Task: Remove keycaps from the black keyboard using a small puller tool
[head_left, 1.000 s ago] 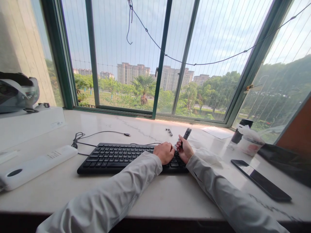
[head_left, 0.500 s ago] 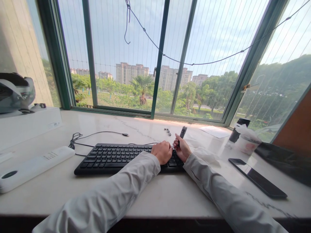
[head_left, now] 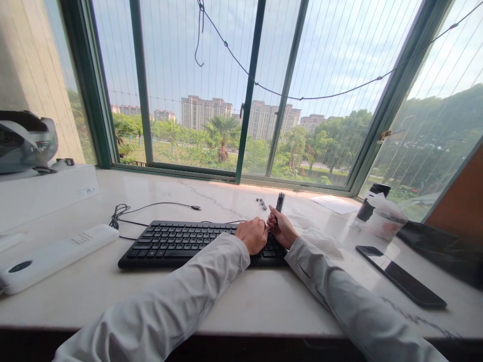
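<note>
A black keyboard (head_left: 169,245) lies on the pale table, its right end partly hidden by my hands. Over that end, my left hand (head_left: 252,235) is closed with its knuckles up, and whatever its fingertips pinch is hidden. Right beside it, my right hand (head_left: 282,230) wraps round a slim black tool (head_left: 279,202), held upright with narrow prongs at its top; its lower end is lost between the hands. Several small dark pieces that look like keycaps (head_left: 261,203) lie on the table behind my hands.
A cable with a USB plug (head_left: 195,207) runs behind the keyboard. On the left are a long white device (head_left: 60,256) and a white box (head_left: 49,188). To the right lie a phone (head_left: 400,276), crumpled clear plastic (head_left: 320,241) and a bagged container (head_left: 385,221).
The black tool in my right hand has turned and shifted slightly left, so its pronged end shows differently. My left hand stays closed over the keyboard's right end.
</note>
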A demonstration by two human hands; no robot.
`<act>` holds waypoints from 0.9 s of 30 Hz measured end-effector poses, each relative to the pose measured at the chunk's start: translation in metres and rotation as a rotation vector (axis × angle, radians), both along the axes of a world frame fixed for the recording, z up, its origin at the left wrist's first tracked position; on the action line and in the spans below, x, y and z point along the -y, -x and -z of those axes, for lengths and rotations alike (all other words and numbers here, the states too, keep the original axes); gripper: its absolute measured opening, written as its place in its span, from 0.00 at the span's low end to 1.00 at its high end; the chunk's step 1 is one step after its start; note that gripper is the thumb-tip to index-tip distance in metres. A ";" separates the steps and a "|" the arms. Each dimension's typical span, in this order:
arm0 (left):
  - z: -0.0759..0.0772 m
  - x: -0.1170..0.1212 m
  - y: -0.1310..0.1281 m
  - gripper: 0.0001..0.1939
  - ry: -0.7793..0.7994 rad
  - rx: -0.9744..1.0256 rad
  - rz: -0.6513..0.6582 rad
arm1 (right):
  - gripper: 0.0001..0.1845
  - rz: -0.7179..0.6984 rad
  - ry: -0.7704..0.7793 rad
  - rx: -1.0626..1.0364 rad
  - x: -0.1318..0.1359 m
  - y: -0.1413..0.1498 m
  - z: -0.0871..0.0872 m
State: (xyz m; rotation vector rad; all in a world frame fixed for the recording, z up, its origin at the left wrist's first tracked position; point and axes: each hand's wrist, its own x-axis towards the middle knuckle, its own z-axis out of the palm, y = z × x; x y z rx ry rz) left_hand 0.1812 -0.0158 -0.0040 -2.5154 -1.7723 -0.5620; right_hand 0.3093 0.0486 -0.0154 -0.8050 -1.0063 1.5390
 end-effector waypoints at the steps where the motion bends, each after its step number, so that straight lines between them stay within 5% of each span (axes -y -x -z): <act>1: 0.000 0.000 0.000 0.19 -0.005 0.000 0.004 | 0.27 -0.008 0.008 0.011 -0.001 0.000 0.000; 14: 0.000 -0.003 0.002 0.17 0.011 -0.004 0.026 | 0.27 -0.148 -0.064 0.102 -0.003 -0.004 0.003; 27: -0.006 -0.006 0.007 0.16 0.011 0.004 -0.145 | 0.23 -0.370 -0.115 0.154 -0.001 -0.006 -0.002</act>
